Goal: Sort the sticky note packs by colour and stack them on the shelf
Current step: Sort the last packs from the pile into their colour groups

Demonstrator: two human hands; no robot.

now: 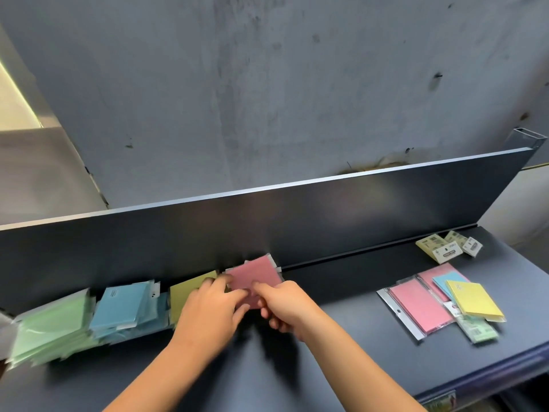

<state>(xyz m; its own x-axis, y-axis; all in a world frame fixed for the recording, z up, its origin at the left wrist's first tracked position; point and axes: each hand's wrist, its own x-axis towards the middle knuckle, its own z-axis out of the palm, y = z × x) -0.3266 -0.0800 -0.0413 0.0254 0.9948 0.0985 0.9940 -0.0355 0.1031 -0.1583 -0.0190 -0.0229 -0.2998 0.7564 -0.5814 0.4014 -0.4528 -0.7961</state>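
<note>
A pink pack (255,276) leans against the shelf's dark back panel (267,221), and both my hands grip its lower edge: my left hand (212,306) from the left, my right hand (285,306) from the right. Left of it stand a yellow stack (185,294), a blue stack (124,304) and a green stack (53,328), all leaning on the panel. On the right of the shelf lies a loose pile: pink packs (416,307), a blue pack (445,282), a yellow pack (472,300) and a green pack (479,330).
Pale yellow packs (439,248) with printed labels lie face down at the far right by the back panel. The shelf's front edge (475,379) runs along the lower right. A grey stained wall (267,84) rises behind the shelf.
</note>
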